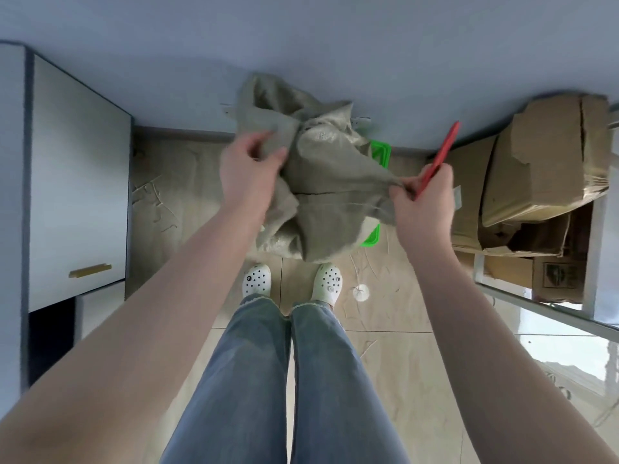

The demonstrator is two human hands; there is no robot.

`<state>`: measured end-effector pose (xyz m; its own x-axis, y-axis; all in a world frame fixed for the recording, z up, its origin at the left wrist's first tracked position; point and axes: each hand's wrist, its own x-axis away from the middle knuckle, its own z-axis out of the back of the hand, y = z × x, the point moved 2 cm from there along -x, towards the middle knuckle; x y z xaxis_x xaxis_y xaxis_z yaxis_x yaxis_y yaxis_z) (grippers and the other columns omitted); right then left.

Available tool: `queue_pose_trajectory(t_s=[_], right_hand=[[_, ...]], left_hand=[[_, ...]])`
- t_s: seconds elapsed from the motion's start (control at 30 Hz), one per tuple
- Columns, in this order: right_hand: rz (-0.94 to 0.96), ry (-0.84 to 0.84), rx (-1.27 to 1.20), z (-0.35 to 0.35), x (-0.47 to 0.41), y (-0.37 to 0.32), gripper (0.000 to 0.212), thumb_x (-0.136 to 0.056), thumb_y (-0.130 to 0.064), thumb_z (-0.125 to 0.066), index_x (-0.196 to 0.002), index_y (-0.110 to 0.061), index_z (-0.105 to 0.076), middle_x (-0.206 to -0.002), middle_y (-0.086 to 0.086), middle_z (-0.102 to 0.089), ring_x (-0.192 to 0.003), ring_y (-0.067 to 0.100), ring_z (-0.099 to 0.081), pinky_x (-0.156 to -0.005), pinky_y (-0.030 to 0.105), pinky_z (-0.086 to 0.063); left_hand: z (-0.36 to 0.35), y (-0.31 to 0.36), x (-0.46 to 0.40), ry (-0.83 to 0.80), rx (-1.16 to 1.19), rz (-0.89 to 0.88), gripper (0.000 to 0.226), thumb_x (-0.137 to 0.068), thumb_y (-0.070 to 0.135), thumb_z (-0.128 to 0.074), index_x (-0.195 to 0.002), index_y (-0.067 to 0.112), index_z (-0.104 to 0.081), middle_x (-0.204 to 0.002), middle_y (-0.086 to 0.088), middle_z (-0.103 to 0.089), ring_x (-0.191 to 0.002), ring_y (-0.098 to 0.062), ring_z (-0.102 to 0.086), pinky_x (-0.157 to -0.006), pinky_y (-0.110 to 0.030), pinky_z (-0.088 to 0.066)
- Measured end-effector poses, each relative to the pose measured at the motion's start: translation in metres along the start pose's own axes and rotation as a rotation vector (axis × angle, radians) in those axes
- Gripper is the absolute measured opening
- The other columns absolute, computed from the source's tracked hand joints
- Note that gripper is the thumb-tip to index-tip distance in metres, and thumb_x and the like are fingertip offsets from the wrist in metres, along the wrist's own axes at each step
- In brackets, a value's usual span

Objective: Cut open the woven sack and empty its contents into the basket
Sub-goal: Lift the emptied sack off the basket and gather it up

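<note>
- Hanging limp over the green basket [382,152], the sack [321,195] looked mostly emptied.
- Left hand [249,169] gripped its bunched top; right hand [425,192] pinched a corner and held the red cutter [442,155].
- Basket's contents were hidden.

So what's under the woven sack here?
A green basket sits on the floor beneath the woven sack, only its rim showing on the right side. The sack, held up by the left hand and right hand, covers the basket's inside, so its contents cannot be seen.
</note>
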<state>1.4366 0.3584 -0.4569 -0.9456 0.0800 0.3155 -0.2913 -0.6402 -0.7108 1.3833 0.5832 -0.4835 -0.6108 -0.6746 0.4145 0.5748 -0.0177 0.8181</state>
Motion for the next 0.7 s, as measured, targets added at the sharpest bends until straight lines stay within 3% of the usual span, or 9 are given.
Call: queue_pose_trajectory(t_s=[0.07,0.13,0.2,0.27,0.33,0.4,0.47,0.6,0.7], right_hand=[[-0.160,-0.152,-0.070,-0.023,0.001,0.000,0.028,-0.090,-0.032,-0.067,-0.097,-0.020,-0.043,-0.086,-0.007,-0.054,-0.072,0.005,-0.053,-0.060,0.020,-0.043],[-0.330,-0.262,-0.123,-0.041,0.001,-0.002,0.056,-0.083,-0.049,-0.070,-0.115,-0.011,-0.044,-0.104,0.002,-0.059,-0.091,0.017,-0.058,-0.080,0.036,-0.050],[-0.384,-0.306,-0.189,-0.048,0.001,0.002,0.068,-0.079,-0.034,-0.079,-0.127,-0.003,-0.042,-0.120,0.011,-0.061,-0.108,0.026,-0.061,-0.095,0.047,-0.050],[-0.363,-0.322,-0.228,-0.045,0.003,0.012,0.051,-0.080,-0.014,-0.076,-0.121,-0.003,-0.047,-0.116,0.014,-0.063,-0.107,0.029,-0.063,-0.093,0.052,-0.052],[-0.340,-0.311,-0.240,-0.038,0.012,0.021,0.039,-0.083,-0.011,-0.073,-0.115,-0.008,-0.050,-0.110,0.008,-0.064,-0.104,0.027,-0.063,-0.091,0.049,-0.054],[-0.313,-0.329,-0.365,-0.031,0.027,0.023,0.036,-0.082,-0.013,-0.074,-0.112,-0.012,-0.054,-0.105,0.002,-0.067,-0.102,0.026,-0.066,-0.085,0.041,-0.057],[-0.279,-0.377,-0.484,-0.024,0.042,0.022,0.035,-0.078,-0.018,-0.077,-0.107,-0.018,-0.058,-0.098,-0.006,-0.072,-0.097,0.019,-0.069,-0.079,0.033,-0.059],[-0.277,-0.500,-0.496,-0.022,0.062,0.026,0.041,-0.081,-0.008,-0.076,-0.118,-0.015,-0.058,-0.107,-0.001,-0.073,-0.104,0.021,-0.068,-0.088,0.040,-0.057],[-0.281,-0.503,-0.477,-0.021,0.061,0.032,0.043,-0.084,-0.001,-0.072,-0.122,-0.012,-0.056,-0.112,0.004,-0.071,-0.106,0.023,-0.067,-0.092,0.042,-0.055]], left_hand=[[-0.019,0.005,0.026,-0.299,0.022,0.041,0.022,-0.078,0.014,-0.075,-0.097,0.024,-0.073,-0.087,0.009,-0.070,-0.079,-0.005,-0.063,-0.077,-0.021,-0.049],[-0.035,0.006,0.057,-0.609,0.055,0.068,0.020,-0.078,0.007,-0.074,-0.082,0.026,-0.071,-0.072,0.011,-0.069,-0.064,-0.001,-0.060,-0.065,-0.016,-0.048],[-0.040,0.001,0.075,-0.856,0.088,0.159,0.019,-0.080,0.004,-0.072,-0.086,0.022,-0.071,-0.072,0.006,-0.070,-0.064,-0.004,-0.061,-0.062,-0.016,-0.049],[-0.031,-0.005,0.070,-1.014,0.080,0.254,0.011,-0.086,0.014,-0.069,-0.093,0.021,-0.072,-0.083,0.006,-0.074,-0.076,-0.007,-0.068,-0.069,-0.019,-0.053],[-0.023,-0.010,0.045,-0.933,0.003,0.216,0.014,-0.092,0.028,-0.061,-0.093,0.021,-0.073,-0.090,0.004,-0.076,-0.084,-0.011,-0.071,-0.081,-0.030,-0.054],[-0.020,-0.014,0.006,-0.500,-0.085,0.145,0.018,-0.090,0.035,-0.061,-0.098,0.020,-0.069,-0.094,0.004,-0.073,-0.090,-0.016,-0.069,-0.089,-0.034,-0.051],[-0.025,-0.007,-0.021,-0.164,-0.163,0.073,0.050,-0.083,0.047,-0.066,-0.124,0.021,-0.055,-0.116,-0.001,-0.060,-0.109,-0.019,-0.059,-0.092,-0.023,-0.041],[-0.067,0.002,-0.058,-0.299,-0.284,0.002,0.110,-0.067,0.064,-0.072,-0.152,0.033,-0.008,-0.156,-0.019,-0.015,-0.144,-0.028,-0.023,-0.114,-0.038,-0.021],[-0.094,-0.016,-0.060,-0.633,-0.622,-0.140,0.104,-0.078,0.040,-0.074,-0.153,0.028,-0.003,-0.159,-0.019,-0.014,-0.146,-0.030,-0.017,-0.119,-0.039,-0.018]])
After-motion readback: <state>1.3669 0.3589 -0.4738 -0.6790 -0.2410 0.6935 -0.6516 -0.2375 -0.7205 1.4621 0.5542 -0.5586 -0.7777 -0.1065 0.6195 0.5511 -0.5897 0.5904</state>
